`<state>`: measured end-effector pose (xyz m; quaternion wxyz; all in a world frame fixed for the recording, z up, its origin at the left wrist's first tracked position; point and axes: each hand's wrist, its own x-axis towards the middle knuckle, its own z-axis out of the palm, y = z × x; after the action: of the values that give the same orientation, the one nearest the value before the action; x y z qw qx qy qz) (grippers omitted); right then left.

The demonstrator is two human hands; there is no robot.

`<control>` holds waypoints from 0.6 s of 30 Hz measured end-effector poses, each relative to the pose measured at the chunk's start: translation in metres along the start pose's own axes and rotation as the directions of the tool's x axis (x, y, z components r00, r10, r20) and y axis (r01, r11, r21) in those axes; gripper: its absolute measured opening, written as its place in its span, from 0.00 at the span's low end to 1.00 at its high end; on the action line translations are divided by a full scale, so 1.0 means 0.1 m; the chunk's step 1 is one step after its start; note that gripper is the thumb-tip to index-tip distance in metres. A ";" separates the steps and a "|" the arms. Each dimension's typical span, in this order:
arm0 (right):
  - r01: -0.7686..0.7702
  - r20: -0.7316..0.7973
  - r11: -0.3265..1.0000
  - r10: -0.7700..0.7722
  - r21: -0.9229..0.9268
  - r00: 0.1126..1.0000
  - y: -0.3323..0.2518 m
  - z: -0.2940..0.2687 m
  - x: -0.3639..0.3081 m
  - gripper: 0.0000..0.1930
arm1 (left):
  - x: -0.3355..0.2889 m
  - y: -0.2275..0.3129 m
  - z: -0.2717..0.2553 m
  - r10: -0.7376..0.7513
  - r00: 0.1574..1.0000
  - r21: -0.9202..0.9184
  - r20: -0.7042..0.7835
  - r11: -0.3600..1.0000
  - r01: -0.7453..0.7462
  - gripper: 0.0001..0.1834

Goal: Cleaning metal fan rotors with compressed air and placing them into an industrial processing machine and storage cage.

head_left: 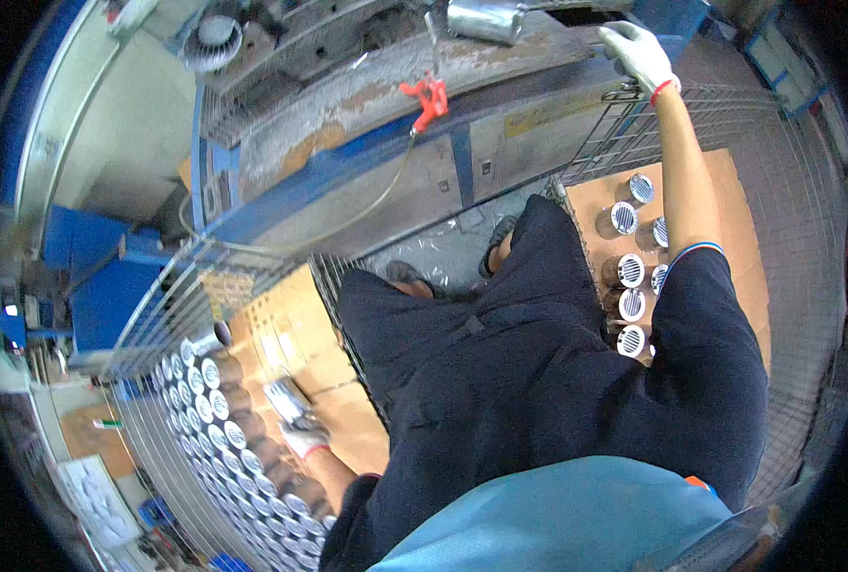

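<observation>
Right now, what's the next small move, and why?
Probably bring the right hand across to the metal cylinder lying on the workbench: that hand looks empty and is near the workbench, while the left hand appears to hold a second cylinder over a cardboard sheet.

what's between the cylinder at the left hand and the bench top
In this view, the wire cage wall and a thin hose cross between that cylinder, at the left hand, and the bench top.
</observation>
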<state>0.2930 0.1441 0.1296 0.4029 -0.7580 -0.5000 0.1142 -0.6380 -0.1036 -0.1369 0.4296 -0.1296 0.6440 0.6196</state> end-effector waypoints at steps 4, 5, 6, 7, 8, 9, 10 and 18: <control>0.028 -0.010 0.998 -0.028 -0.061 1.000 -0.09 0.00 -0.05 0.23 | -0.13 -0.17 -0.05 0.130 0.985 0.012 0.115 0.991 -0.133 0.22; 0.023 0.016 0.991 -0.021 -0.134 1.000 -0.13 -0.04 -0.05 0.23 | -0.18 -0.18 -0.03 0.127 0.982 -0.008 0.141 0.992 -0.128 0.22; 0.127 -0.084 0.880 -0.185 -0.458 0.979 -0.20 -0.02 -0.02 0.25 | -0.24 -0.15 -0.01 0.094 0.971 0.001 0.221 0.995 -0.097 0.21; 0.215 -0.063 0.841 -0.282 -0.497 0.957 -0.27 -0.07 0.00 0.27 | -0.29 -0.18 0.05 0.217 0.951 0.077 0.220 0.968 -0.238 0.21; 0.220 -0.045 0.797 -0.295 -0.563 0.954 -0.37 -0.08 0.04 0.28 | -0.35 -0.17 0.10 0.277 0.948 0.147 0.159 0.943 -0.300 0.20; 0.238 -0.039 0.793 -0.312 -0.561 0.949 -0.51 -0.07 0.12 0.28 | -0.41 -0.17 0.15 0.280 0.955 0.091 0.102 0.953 -0.289 0.20; 0.284 -0.064 0.801 -0.370 -0.526 0.927 -0.66 -0.04 0.21 0.30 | -0.46 -0.19 0.20 0.328 0.938 0.054 0.116 0.940 -0.336 0.19; 0.174 -0.035 0.857 -0.218 -0.486 0.975 -1.48 0.36 1.01 0.30 | -0.74 -0.23 0.14 0.133 0.983 0.010 0.127 0.991 -0.135 0.37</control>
<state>0.2212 0.2740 0.2366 0.2340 -0.7836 -0.5687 -0.0884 -0.5720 -0.1227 -0.0981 0.4280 -0.0428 0.6284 0.6481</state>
